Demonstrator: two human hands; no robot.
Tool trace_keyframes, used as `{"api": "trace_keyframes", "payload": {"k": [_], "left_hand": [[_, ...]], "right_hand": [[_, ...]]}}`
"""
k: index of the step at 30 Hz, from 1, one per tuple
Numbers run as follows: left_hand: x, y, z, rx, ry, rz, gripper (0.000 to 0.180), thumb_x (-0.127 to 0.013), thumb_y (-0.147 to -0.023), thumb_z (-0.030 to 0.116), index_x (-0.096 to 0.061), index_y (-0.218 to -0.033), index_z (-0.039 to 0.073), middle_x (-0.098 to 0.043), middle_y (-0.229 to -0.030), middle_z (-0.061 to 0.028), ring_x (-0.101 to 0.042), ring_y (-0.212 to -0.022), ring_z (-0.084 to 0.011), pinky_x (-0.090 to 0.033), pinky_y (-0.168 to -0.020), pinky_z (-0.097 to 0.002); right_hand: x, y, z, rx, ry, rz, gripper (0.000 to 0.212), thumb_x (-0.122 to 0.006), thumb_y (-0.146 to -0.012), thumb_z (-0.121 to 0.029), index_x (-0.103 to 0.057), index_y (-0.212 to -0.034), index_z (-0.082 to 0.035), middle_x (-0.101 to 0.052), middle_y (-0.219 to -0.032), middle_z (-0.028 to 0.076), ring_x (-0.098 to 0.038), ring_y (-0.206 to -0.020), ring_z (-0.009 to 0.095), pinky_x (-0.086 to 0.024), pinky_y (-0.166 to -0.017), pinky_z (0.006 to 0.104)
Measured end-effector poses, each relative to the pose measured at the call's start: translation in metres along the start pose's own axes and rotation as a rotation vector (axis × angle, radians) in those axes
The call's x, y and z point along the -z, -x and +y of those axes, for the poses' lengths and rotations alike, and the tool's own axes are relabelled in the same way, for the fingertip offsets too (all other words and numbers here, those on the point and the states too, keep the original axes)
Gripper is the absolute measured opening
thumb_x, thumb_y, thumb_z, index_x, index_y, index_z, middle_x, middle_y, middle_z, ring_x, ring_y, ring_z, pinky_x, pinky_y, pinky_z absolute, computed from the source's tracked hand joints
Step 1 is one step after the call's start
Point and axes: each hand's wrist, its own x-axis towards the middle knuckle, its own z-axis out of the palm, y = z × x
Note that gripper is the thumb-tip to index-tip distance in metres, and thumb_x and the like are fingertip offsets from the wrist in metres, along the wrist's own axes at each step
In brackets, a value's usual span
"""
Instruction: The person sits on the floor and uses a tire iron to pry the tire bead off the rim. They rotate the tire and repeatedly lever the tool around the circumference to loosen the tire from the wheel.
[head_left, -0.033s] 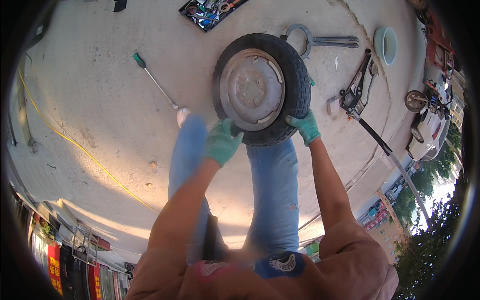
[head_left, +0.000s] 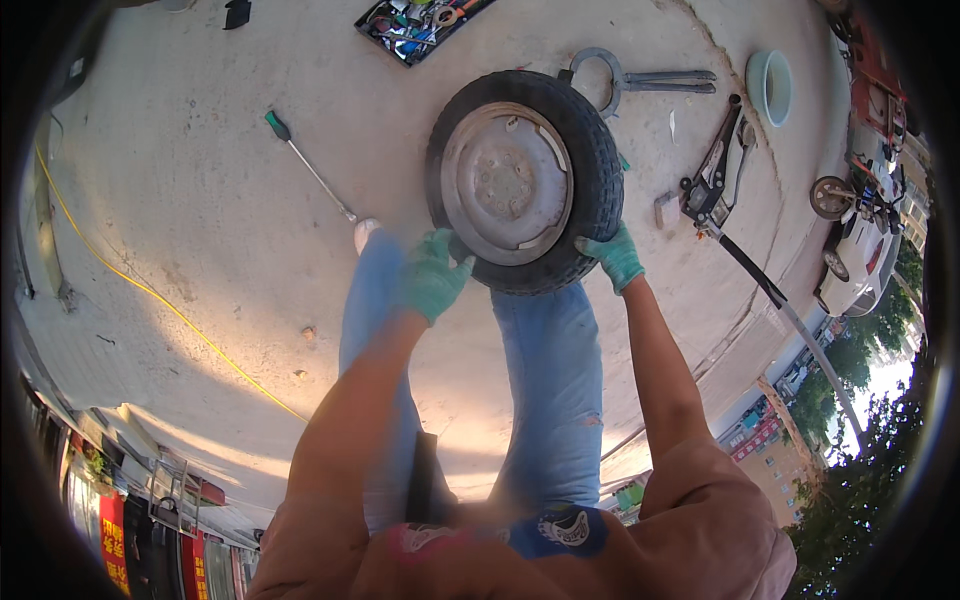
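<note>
A wheel (head_left: 508, 185), a black knobbly tyre on a worn silver-grey steel rim, stands tilted in front of my legs with the rim's face toward me. Both hands wear green work gloves. At the tyre's lower left edge, my left hand (head_left: 433, 276) has its fingers bent against the rubber and its thumb near the sidewall. My right hand (head_left: 614, 257) grips the lower right edge, thumb on the sidewall and fingers hidden behind the tread. The tyre covers part of a large ring-jawed metal tool (head_left: 608, 84) with two long handles on the ground beyond.
A green-handled metal bar (head_left: 312, 168) lies left, its tip by my left shoe (head_left: 366, 234). Farther off is a black tray (head_left: 408, 58) of tools. On the right are a floor jack (head_left: 712, 195) with a long handle, a small block (head_left: 667, 211) and a pale green basin (head_left: 762, 90). A yellow hose (head_left: 165, 302) crosses the left ground.
My left hand has slid slightly up and left along the tyre's edge. The right hand keeps its hold, and the wheel has shifted only a little.
</note>
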Motion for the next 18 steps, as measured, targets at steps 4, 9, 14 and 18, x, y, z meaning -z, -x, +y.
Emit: {"api": "trace_keyframes", "payload": {"k": [4, 9, 14, 18], "left_hand": [[0.050, -0.070, -0.035, -0.079, -0.165, 0.096, 0.078, -0.080, -0.080, 0.044, -0.050, -0.142, 0.008, -0.056, -0.140, -0.0159, -0.057, -0.127, -0.0310, -0.045, -0.108, -0.0384], [0.094, -0.173, 0.015, -0.473, -0.351, 0.045, 0.112, -0.088, -0.066, 0.046, -0.031, -0.155, 0.007, -0.036, -0.156, -0.0179, -0.037, -0.143, -0.0346, -0.035, -0.117, -0.0415], [0.094, -0.243, 0.046, -0.671, -0.141, -0.390, 0.123, -0.097, -0.053, 0.037, -0.033, -0.153, 0.004, -0.048, -0.147, -0.0176, -0.048, -0.136, -0.0321, -0.040, -0.114, -0.0395], [0.068, -0.226, 0.038, -0.826, -0.298, -0.100, 0.119, -0.096, -0.053, 0.043, -0.038, -0.146, -0.001, -0.055, -0.135, -0.0209, -0.056, -0.126, -0.0319, -0.044, -0.110, -0.0394]], "right_hand": [[0.006, 0.004, 0.035, 0.002, 0.048, -0.070, 0.087, -0.091, -0.067, -0.011, -0.041, -0.137, 0.001, -0.059, -0.131, 0.014, -0.059, -0.118, 0.022, -0.050, -0.101, 0.0358], [0.029, -0.020, 0.095, 0.174, -0.058, -0.183, 0.098, -0.092, -0.065, -0.010, -0.035, -0.144, -0.002, -0.054, -0.138, 0.013, -0.054, -0.126, 0.021, -0.047, -0.107, 0.0376], [0.042, -0.028, 0.082, 0.297, 0.066, -0.288, 0.109, -0.095, -0.060, -0.011, -0.033, -0.148, -0.003, -0.052, -0.142, 0.011, -0.052, -0.129, 0.021, -0.045, -0.109, 0.0387], [0.048, -0.039, 0.071, 0.452, 0.064, -0.172, 0.121, -0.098, -0.055, -0.019, -0.029, -0.153, -0.003, -0.049, -0.146, 0.011, -0.049, -0.133, 0.021, -0.040, -0.113, 0.0380]]}}
